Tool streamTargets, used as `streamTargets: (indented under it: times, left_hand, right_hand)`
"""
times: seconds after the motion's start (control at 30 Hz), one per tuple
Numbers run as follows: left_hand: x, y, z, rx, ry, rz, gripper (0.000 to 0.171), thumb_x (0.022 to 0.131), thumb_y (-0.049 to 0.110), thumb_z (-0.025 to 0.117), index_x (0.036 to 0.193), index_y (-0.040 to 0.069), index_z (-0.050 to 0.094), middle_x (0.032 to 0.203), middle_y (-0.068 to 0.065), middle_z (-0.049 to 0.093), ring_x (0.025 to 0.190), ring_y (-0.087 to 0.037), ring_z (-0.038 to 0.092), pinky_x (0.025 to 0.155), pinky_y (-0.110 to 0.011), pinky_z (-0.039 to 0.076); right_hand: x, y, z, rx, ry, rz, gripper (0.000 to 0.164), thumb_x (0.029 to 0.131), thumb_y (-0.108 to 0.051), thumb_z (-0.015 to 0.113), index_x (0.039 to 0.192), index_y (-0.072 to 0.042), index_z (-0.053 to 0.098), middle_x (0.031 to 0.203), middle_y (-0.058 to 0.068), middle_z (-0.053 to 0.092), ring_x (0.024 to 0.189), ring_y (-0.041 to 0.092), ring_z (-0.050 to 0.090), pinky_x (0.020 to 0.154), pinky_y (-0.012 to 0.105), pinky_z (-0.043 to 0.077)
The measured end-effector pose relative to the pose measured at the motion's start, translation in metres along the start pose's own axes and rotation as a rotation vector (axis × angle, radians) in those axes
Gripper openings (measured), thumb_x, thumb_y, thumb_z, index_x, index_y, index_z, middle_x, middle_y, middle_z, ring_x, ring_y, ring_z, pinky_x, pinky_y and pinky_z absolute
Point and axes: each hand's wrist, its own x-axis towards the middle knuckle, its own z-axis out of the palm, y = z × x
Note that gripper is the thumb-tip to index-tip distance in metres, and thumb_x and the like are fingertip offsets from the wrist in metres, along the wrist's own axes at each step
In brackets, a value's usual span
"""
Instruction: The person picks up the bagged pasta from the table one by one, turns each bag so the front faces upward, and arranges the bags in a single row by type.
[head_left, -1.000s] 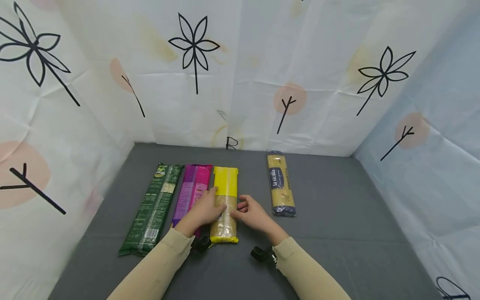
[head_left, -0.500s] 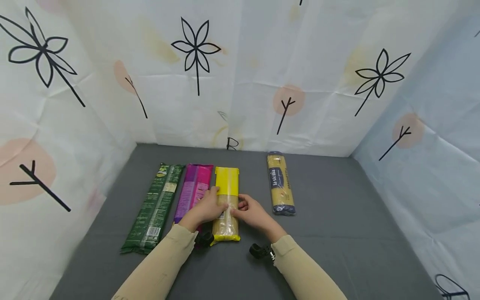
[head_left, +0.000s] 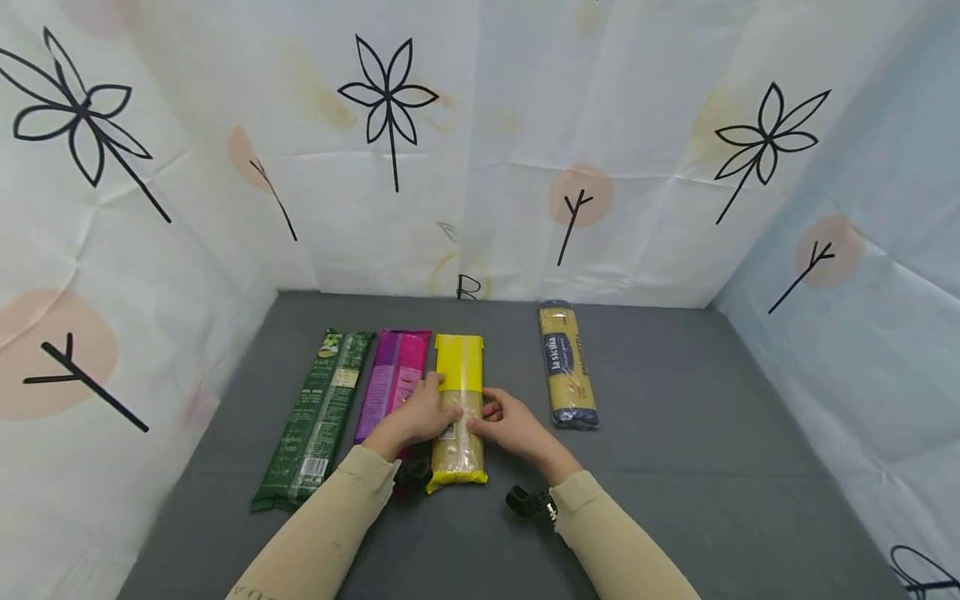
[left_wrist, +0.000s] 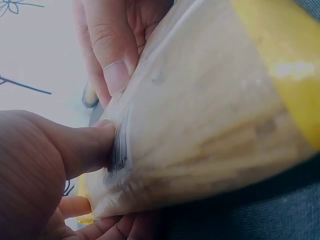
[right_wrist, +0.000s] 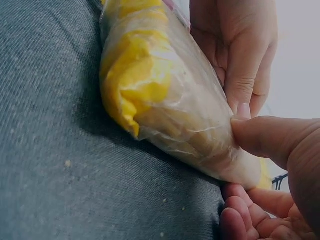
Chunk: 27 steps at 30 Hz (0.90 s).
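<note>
A yellow-ended pasta pack (head_left: pixel 460 362) with a see-through middle lies lengthwise on the grey table, held between both hands. On its left edge my left hand (head_left: pixel 420 414) grips it, thumb on top beside a barcode and fingers at the side, as the left wrist view shows. From the right edge my right hand (head_left: pixel 517 427) pinches the same pack (right_wrist: pixel 195 120), its thumb on the clear film and its fingers curled low against the side. Partly under the left hand and wrist is a magenta and purple pack (head_left: pixel 390 375), close beside the yellow one.
Farther left lies a long green pack (head_left: pixel 318 417), slanted. Off to the right, a tan and blue "la sicilia" pasta pack (head_left: pixel 567 367) lies apart from the others. Patterned white cloth (head_left: pixel 510 100) walls in the back and sides of the grey table (head_left: pixel 675 417).
The head view has shifted slightly. Both hands keep nearly the same hold on the yellow-ended pasta pack, and the other packs stay where they were.
</note>
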Motion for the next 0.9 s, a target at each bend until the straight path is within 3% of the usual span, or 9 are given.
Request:
streamTargets:
  times: [0.27,0.57,0.73,0.9]
  left_hand:
    - [0.002,0.0,-0.001,-0.015,-0.004,-0.023,0.069,0.092,0.026,0.067,0.143,0.0,0.029,0.128,-0.026,0.041,0.104,-0.033,0.051,0.093,-0.052,0.046]
    - [0.003,-0.008,0.001,-0.006,0.001,0.013,0.071,0.091,0.028,0.068,0.143,0.001,0.028,0.127,-0.025,0.042,0.1,-0.032,0.053,0.089,-0.051,0.047]
    - [0.002,-0.007,-0.001,-0.015,0.0,0.032,0.07,0.092,0.028,0.067,0.143,0.0,0.028,0.123,-0.025,0.048,0.1,-0.031,0.056,0.088,-0.05,0.048]
    - [-0.002,-0.006,-0.004,-0.058,-0.061,0.026,0.068,0.093,0.025,0.064,0.144,-0.002,0.027,0.128,-0.027,0.052,0.108,-0.031,0.057,0.095,-0.05,0.045]
  right_hand:
    - [0.001,-0.001,-0.001,0.022,-0.036,0.002,0.065,0.089,-0.032,0.071,0.141,-0.004,0.044,0.108,0.009,0.056,0.09,0.021,0.052,0.074,0.032,0.046]
    - [-0.003,-0.003,0.004,0.065,-0.054,0.024,0.066,0.087,-0.03,0.074,0.138,-0.002,0.042,0.108,0.01,0.052,0.092,0.023,0.048,0.076,0.033,0.043]
    - [-0.004,-0.013,0.015,0.065,0.007,0.037,0.069,0.086,-0.029,0.073,0.14,-0.002,0.041,0.109,0.014,0.051,0.094,0.023,0.051,0.077,0.035,0.048]
    - [-0.009,-0.028,0.027,0.137,0.061,0.069,0.063,0.085,-0.02,0.072,0.135,0.004,0.041,0.107,0.018,0.055,0.084,0.025,0.06,0.068,0.038,0.054]
